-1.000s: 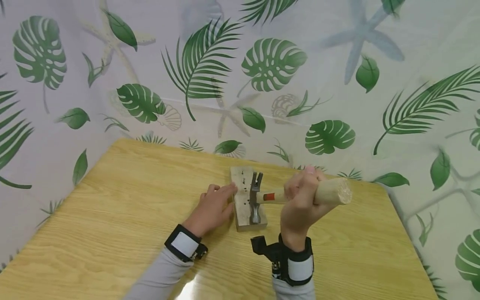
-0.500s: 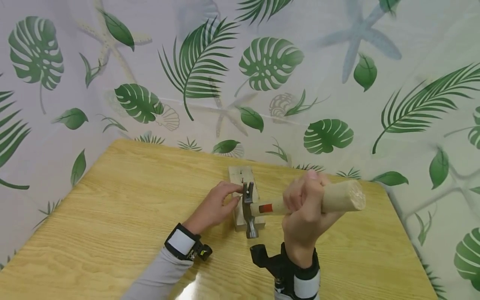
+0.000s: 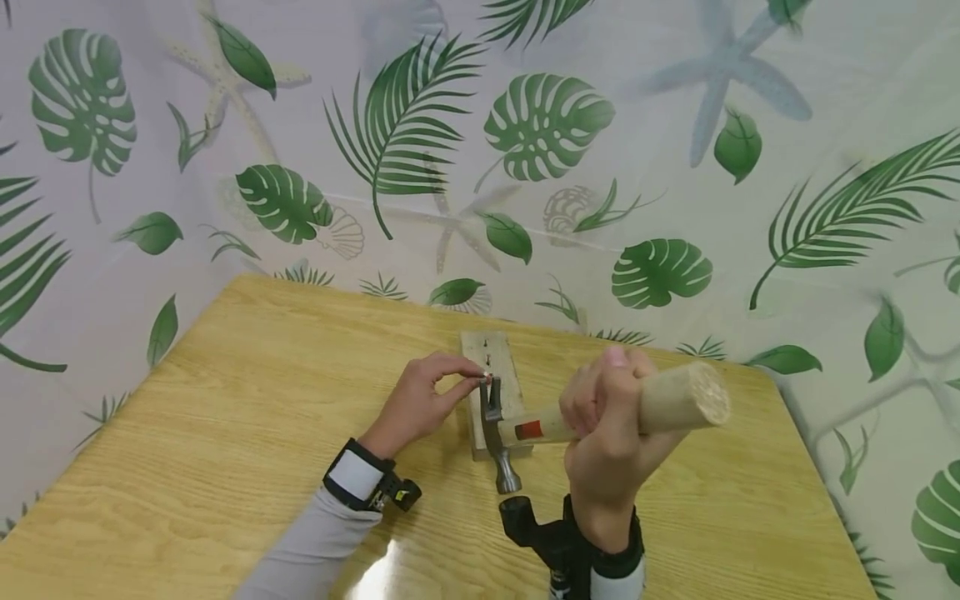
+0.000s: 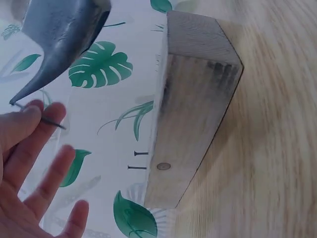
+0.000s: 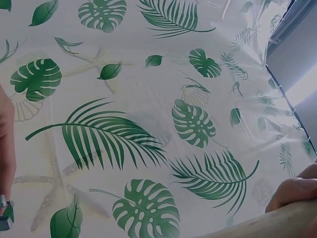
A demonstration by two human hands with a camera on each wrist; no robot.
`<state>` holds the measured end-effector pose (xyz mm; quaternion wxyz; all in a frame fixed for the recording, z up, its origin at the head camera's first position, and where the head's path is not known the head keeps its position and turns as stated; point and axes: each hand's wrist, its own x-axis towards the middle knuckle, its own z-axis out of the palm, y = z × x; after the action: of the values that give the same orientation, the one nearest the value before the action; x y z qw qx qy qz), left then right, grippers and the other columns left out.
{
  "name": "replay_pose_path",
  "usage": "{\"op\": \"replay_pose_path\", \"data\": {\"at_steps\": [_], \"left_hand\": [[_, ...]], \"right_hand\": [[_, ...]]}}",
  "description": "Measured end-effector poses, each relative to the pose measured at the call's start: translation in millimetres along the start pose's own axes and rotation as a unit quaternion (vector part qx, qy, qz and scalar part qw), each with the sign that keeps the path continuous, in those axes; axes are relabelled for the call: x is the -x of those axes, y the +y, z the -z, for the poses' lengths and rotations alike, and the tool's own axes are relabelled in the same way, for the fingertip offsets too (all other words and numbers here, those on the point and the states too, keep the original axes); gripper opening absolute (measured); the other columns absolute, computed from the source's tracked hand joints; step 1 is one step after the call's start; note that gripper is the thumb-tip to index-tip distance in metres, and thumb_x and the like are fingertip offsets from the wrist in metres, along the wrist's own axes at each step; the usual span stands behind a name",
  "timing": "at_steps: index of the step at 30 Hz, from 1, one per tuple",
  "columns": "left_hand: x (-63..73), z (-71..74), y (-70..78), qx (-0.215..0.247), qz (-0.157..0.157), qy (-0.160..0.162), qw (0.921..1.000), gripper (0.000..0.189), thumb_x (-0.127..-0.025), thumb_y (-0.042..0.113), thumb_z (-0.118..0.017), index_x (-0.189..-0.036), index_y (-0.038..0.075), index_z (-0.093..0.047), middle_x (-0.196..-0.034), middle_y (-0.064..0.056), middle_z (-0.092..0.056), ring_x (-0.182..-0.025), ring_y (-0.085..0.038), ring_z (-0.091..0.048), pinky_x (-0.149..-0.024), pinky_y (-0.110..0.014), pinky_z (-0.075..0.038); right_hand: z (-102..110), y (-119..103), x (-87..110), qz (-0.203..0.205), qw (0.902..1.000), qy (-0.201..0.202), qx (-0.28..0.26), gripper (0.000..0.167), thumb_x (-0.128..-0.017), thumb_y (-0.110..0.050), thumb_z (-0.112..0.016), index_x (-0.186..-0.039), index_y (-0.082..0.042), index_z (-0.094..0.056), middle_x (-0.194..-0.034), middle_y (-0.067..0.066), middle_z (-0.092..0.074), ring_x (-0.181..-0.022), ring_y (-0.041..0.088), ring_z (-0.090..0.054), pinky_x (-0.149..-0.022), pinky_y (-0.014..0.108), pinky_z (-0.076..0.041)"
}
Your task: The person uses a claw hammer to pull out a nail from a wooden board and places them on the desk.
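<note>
A small wooden block [image 3: 501,360] with several nails in it lies on the table, near the far edge. My right hand [image 3: 604,410] grips the thick wooden handle of a claw hammer [image 3: 497,433] and holds it above the block's near end, claw up. My left hand [image 3: 474,382] pinches a thin nail [image 3: 484,379] at the claw tip. In the left wrist view the nail [image 4: 43,117] sits between my fingertips [image 4: 29,124] under the grey claw [image 4: 59,34], left of the block [image 4: 193,119]. The right wrist view shows only the handle end [image 5: 270,225] and the curtain.
The yellow wooden table [image 3: 225,433] has a rounded far right corner. A leaf-printed curtain [image 3: 525,133] stands close behind it and on both sides. Both wrists wear black straps with cameras.
The hammer has lifted off the block and swung its head toward me. My left hand left the block's side, curled its fingers and took the nail at the claw.
</note>
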<state>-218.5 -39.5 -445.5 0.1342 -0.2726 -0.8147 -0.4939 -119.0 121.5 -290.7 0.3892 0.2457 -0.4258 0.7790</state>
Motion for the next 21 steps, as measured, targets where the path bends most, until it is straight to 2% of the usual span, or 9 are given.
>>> {"op": "replay_pose_path", "data": {"at_steps": [4,7,10,13,18,21], "left_hand": [[-1.5,14.2,-4.6,-0.014,0.062,0.032,0.9975,0.016,-0.099,0.021,-0.068,-0.11,0.016,-0.078,-0.109,0.001,-0.076,-0.108,-0.019,-0.067,-0.098,-0.045,-0.052],[0.0,33.5,-12.6,-0.068,0.131,0.033,0.9885,0.017,-0.098,0.022,-0.069,-0.111,0.014,-0.078,-0.103,-0.001,-0.076,-0.098,-0.02,-0.069,-0.088,-0.043,-0.055],[6.2,55.6,-24.7,-0.128,0.208,0.02,0.9694,0.018,-0.096,0.021,-0.072,-0.109,0.011,-0.077,-0.095,-0.005,-0.076,-0.085,-0.021,-0.07,-0.07,-0.038,-0.056],[15.1,76.2,-36.8,-0.175,0.273,0.007,0.9459,0.016,-0.094,0.021,-0.074,-0.104,0.009,-0.077,-0.093,-0.009,-0.076,-0.077,-0.022,-0.069,-0.06,-0.034,-0.053],[29.7,104.8,-53.1,-0.227,0.342,-0.002,0.9118,0.017,-0.092,0.022,-0.074,-0.096,0.007,-0.08,-0.089,-0.011,-0.076,-0.064,-0.02,-0.065,-0.051,-0.033,-0.047],[36.2,117.8,-59.7,-0.25,0.365,0.001,0.8969,0.018,-0.091,0.023,-0.073,-0.094,0.008,-0.082,-0.086,-0.011,-0.077,-0.059,-0.021,-0.063,-0.048,-0.034,-0.045]], "right_hand": [[0,2,-0.5,0.004,0.9999,-0.004,0.013,0.041,-0.093,0.006,-0.048,-0.057,-0.002,-0.029,-0.044,-0.001,-0.025,-0.035,0.007,-0.021,-0.032,0.019,-0.016],[1,6,-1.9,0.014,0.9997,0.002,0.018,0.041,-0.093,0.006,-0.049,-0.057,-0.001,-0.029,-0.044,-0.001,-0.025,-0.035,0.007,-0.022,-0.033,0.02,-0.017],[3,11,-2.8,0.03,0.999,0.003,0.031,0.041,-0.092,0.006,-0.05,-0.057,0.0,-0.03,-0.044,-0.001,-0.026,-0.035,0.007,-0.023,-0.033,0.02,-0.018],[6,17,-2.8,0.043,0.9979,-0.003,0.048,0.041,-0.091,0.006,-0.051,-0.056,0.001,-0.031,-0.044,0.0,-0.028,-0.035,0.008,-0.025,-0.034,0.021,-0.02],[12,25,-2.9,0.043,0.9969,0.003,0.066,0.042,-0.091,0.004,-0.053,-0.056,0.001,-0.03,-0.044,-0.001,-0.029,-0.035,0.008,-0.026,-0.034,0.022,-0.02],[15,28,-3.3,0.04,0.9964,0.009,0.074,0.042,-0.09,0.004,-0.054,-0.056,0.001,-0.03,-0.044,-0.001,-0.029,-0.035,0.008,-0.025,-0.034,0.022,-0.02]]}}
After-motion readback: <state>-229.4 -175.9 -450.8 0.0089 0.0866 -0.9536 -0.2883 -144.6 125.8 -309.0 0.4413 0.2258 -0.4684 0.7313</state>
